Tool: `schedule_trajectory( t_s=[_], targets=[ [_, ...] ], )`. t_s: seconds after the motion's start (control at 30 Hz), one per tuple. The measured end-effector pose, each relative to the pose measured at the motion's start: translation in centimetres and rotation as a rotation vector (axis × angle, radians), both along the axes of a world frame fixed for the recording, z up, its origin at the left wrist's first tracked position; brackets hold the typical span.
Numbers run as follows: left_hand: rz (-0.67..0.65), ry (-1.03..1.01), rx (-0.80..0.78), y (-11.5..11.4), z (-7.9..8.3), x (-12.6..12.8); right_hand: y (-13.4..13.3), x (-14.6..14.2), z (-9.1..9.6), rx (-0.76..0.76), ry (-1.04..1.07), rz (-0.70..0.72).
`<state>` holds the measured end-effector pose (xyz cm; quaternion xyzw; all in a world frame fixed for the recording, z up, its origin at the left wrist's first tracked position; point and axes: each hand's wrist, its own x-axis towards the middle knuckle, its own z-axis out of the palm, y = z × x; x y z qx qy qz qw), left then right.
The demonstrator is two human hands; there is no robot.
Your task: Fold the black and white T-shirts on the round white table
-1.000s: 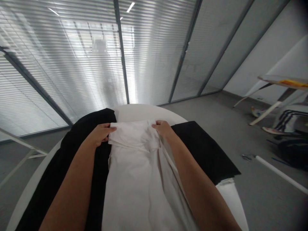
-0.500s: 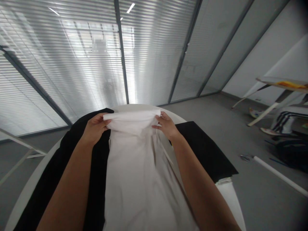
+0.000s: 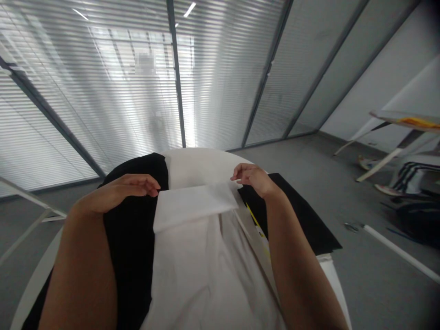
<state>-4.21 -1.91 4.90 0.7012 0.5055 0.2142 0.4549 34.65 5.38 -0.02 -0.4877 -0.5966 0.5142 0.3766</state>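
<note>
A long white cloth (image 3: 199,256) lies down the middle of a round white table (image 3: 201,165), its far end folded back into a flat flap (image 3: 194,204). My left hand (image 3: 132,185) hovers just left of the flap's far corner, fingers loosely curled and apart, holding nothing. My right hand (image 3: 252,176) sits at the flap's right far corner, fingers apart and touching or just off the cloth's edge. Black cloth lies on either side: one piece under my left arm (image 3: 130,229), another under my right wrist (image 3: 302,220).
A wall of glass panels with blinds stands beyond the table. Grey floor stretches to the right, with a white rod (image 3: 398,247) lying on it, a slanted white table (image 3: 402,119), shoes and a dark bag. A white frame (image 3: 27,224) stands at left.
Both hands lifted the cloth's far end, folded it toward me, laid it flat and let go. The hands have since drawn apart to either side of the fold.
</note>
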Motion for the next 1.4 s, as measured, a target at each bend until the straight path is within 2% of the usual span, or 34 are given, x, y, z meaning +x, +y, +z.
schedule_trajectory(
  t_s=[0.07,0.13,0.2,0.3,0.4,0.5,0.67,0.77,0.83,0.9,0.97,1.07,1.13,1.3,1.4],
  targets=[
    [0.094,0.141,0.023,0.4,-0.6,0.7,-0.2,-0.4,0.4,0.055,-0.146,-0.009],
    [0.139,0.287,0.077,1.3,-2.2,1.8,-0.4,-1.7,0.1,0.131,-0.303,0.063],
    [0.134,0.404,0.114,2.4,-4.3,3.0,-0.7,-3.8,-1.2,0.225,-0.454,0.162],
    [0.144,0.496,0.032,3.8,-7.2,4.2,-1.3,-6.8,-4.0,0.265,-0.710,0.252],
    [0.175,0.527,-0.015,4.4,-8.5,4.0,-1.7,-8.2,-6.0,0.221,-0.922,0.270],
    [0.118,0.470,-0.018,4.3,-8.4,3.5,-1.5,-7.8,-6.5,0.235,-0.969,0.303],
    [0.062,0.256,0.046,4.1,-7.6,3.8,-0.2,-5.6,-5.5,0.228,-1.002,0.249],
    [0.134,0.191,0.156,4.4,-7.5,4.1,0.6,-4.6,-4.9,0.269,-0.864,0.202],
    [0.218,0.192,0.249,4.6,-7.9,4.3,1.0,-4.3,-4.6,0.345,-0.769,0.101],
    [0.288,0.227,0.320,5.0,-8.6,4.2,1.2,-4.4,-4.7,0.398,-0.750,-0.011],
    [0.333,0.290,0.330,5.4,-9.4,4.0,1.1,-4.6,-5.2,0.380,-0.807,-0.082],
    [0.408,0.375,0.205,5.7,-10.4,3.6,1.0,-4.9,-6.3,0.255,-0.924,-0.097],
    [0.451,0.367,0.074,5.6,-10.4,3.2,1.1,-5.0,-6.8,0.160,-0.939,-0.089],
    [0.501,0.162,-0.241,4.6,-9.0,2.7,1.6,-4.9,-6.9,-0.019,-0.747,-0.134],
    [0.493,0.041,-0.295,4.3,-8.5,3.2,1.8,-4.6,-6.7,-0.097,-0.657,-0.149]
  ],
)
